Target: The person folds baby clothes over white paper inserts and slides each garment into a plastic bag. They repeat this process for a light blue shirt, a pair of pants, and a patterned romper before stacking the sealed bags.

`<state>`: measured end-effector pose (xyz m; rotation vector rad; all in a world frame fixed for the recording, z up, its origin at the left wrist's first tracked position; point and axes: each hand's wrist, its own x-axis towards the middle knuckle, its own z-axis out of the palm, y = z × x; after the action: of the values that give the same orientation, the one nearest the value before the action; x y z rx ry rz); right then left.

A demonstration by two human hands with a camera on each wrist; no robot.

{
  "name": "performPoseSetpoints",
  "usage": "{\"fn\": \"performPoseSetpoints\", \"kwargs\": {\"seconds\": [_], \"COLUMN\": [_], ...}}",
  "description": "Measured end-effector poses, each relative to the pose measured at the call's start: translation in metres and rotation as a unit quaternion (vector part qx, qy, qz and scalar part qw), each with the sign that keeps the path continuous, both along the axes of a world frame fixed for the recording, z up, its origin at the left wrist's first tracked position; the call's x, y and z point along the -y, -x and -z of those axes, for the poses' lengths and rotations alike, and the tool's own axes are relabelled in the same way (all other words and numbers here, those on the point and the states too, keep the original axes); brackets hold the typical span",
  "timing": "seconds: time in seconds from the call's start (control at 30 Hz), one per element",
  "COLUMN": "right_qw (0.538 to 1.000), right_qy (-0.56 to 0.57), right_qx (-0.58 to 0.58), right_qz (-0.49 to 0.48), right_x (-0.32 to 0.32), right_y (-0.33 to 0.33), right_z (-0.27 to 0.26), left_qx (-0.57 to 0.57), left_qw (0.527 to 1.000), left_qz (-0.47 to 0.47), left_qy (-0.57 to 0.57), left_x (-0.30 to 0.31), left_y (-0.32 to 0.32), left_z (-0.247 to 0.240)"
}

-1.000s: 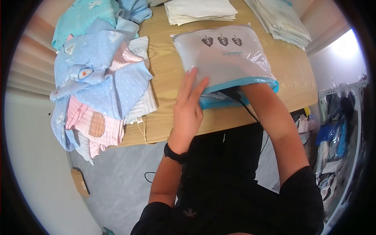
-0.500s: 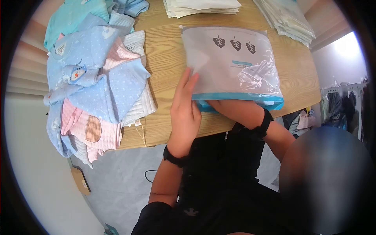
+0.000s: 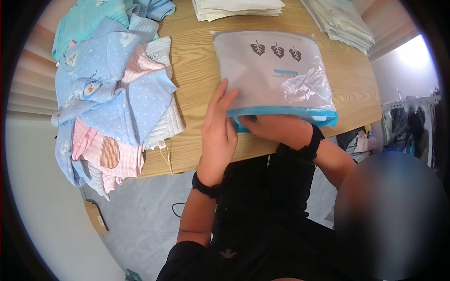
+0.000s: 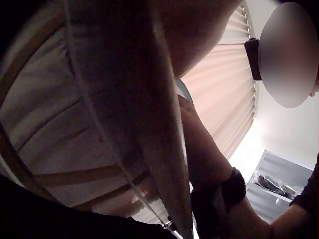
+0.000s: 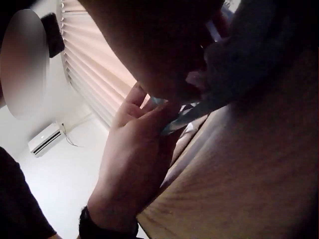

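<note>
A frosted plastic zip bag (image 3: 262, 70) with three dark leaf prints and a blue edge strip (image 3: 295, 111) lies on the table. My left hand (image 3: 218, 136) is at the bag's near left corner, its fingers over the side. In the right wrist view, the left hand (image 5: 134, 154) pinches the bag's edge between thumb and fingers. At the blue-edged mouth is my right hand (image 3: 281, 129), turned to the left, its fingertips hidden under the strip. Both wrists wear black bands.
A heap of baby clothes (image 3: 108, 93) in blue, pink and teal covers the table's left side. Stacks of flat packets stand at the back (image 3: 239, 9) and back right (image 3: 340, 23). The table's near edge (image 3: 187, 169) runs before the person's body.
My right hand has drawn back from deep inside the bag to its mouth, now farther left. The bag has shifted slightly and lies straighter. The left hand stays at the corner.
</note>
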<state>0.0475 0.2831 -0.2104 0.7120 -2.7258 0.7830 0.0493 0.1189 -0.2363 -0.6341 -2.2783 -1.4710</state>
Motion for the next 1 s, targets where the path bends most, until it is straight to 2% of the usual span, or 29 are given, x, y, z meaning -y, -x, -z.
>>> {"fn": "performPoseSetpoints", "kwargs": {"seconds": [0.13, 0.23, 0.33, 0.43, 0.53, 0.73, 0.83, 0.93, 1.0], "right_qw": [0.998, 0.996, 0.972, 0.962, 0.971, 0.952, 0.973, 0.99, 0.993], "right_qy": [-0.024, -0.092, -0.212, -0.261, -0.235, -0.287, -0.205, -0.094, -0.051], "right_qx": [-0.051, 0.009, -0.101, -0.074, -0.05, -0.101, -0.088, 0.007, 0.054], "right_qz": [0.003, -0.001, -0.008, 0.003, -0.01, -0.029, -0.06, -0.106, -0.089], "right_x": [-0.005, -0.006, -0.008, -0.005, -0.008, -0.005, -0.008, -0.016, -0.012], "right_y": [0.002, -0.001, -0.009, -0.012, -0.01, -0.014, -0.009, -0.006, -0.007], "right_z": [0.011, -0.003, -0.016, -0.016, -0.015, -0.014, -0.008, -0.008, -0.013], "left_qx": [0.007, 0.003, -0.008, -0.011, -0.015, -0.081, -0.072, -0.09, -0.1], "left_qw": [1.0, 1.0, 1.0, 1.0, 0.999, 0.996, 0.997, 0.995, 0.994], "left_qz": [-0.001, -0.003, -0.009, -0.014, -0.024, -0.041, -0.037, -0.036, -0.034], "left_qy": [-0.003, -0.006, -0.015, -0.022, -0.019, 0.008, 0.003, 0.024, 0.026], "left_x": [-0.001, -0.002, -0.002, -0.004, -0.003, -0.003, -0.004, -0.002, -0.001], "left_y": [-0.002, -0.002, -0.003, -0.004, -0.005, -0.004, -0.005, -0.005, -0.004], "left_z": [-0.002, -0.001, 0.002, 0.002, 0.002, 0.005, 0.003, 0.002, 0.003]}}
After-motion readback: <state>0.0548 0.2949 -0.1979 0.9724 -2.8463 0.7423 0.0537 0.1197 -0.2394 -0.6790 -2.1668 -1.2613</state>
